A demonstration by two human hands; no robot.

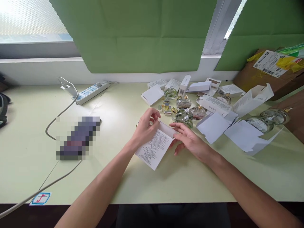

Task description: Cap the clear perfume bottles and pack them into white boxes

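Between my hands is a white cardboard box (155,148), printed with dense small text on the side facing up, tilted above the table. My left hand (146,126) has its fingers closed on the box's upper left edge. At the upper right corner my right hand (187,137) grips the box with thumb and fingers, the lower fingers curled partly behind it. Just beyond lie round glass perfume bottles (184,117) and several small gold and silver caps (167,112). The inside of the box is mostly hidden.
More white boxes (213,128), some unfolded, and glass bottles (275,116) spread over the right side. A brown carton (266,74) stands at the back right. On the left are a power strip (92,92), a white cable (57,182) and a blurred-out dark device (79,139).
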